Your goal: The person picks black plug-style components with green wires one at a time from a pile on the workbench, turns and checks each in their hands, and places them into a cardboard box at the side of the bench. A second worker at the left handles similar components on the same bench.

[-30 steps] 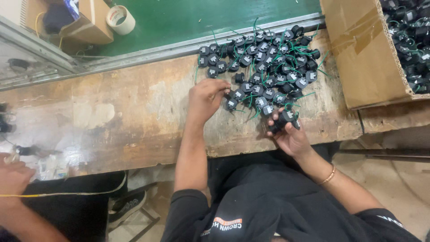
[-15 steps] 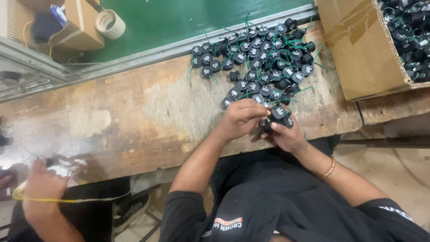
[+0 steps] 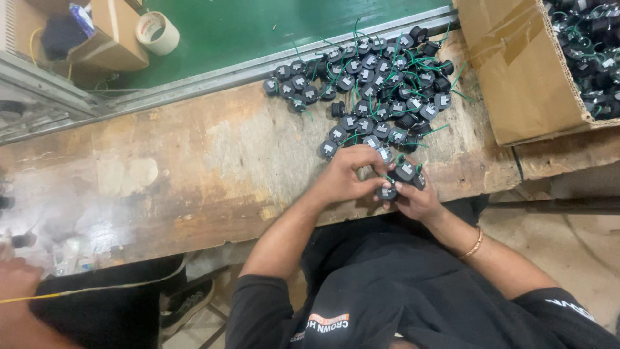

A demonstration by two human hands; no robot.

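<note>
A heap of small black round parts with green wires (image 3: pixel 371 84) lies on the worn wooden bench (image 3: pixel 194 161). At the bench's front edge my right hand (image 3: pixel 423 197) holds a few of these black parts (image 3: pixel 403 174). My left hand (image 3: pixel 349 171) has come up against it, fingers pinching one of the parts held there. Both hands sit just below the heap.
An open cardboard box (image 3: pixel 516 77) with more black parts stands at the right. A tape roll (image 3: pixel 157 32) and a small carton (image 3: pixel 116 35) lie on the green surface behind a metal rail. Another person's hand (image 3: pixel 19 284) with a yellow wire is at the lower left.
My left hand left the heap and moved right to meet my right hand. The other person's hand at the lower left drew back toward the edge.
</note>
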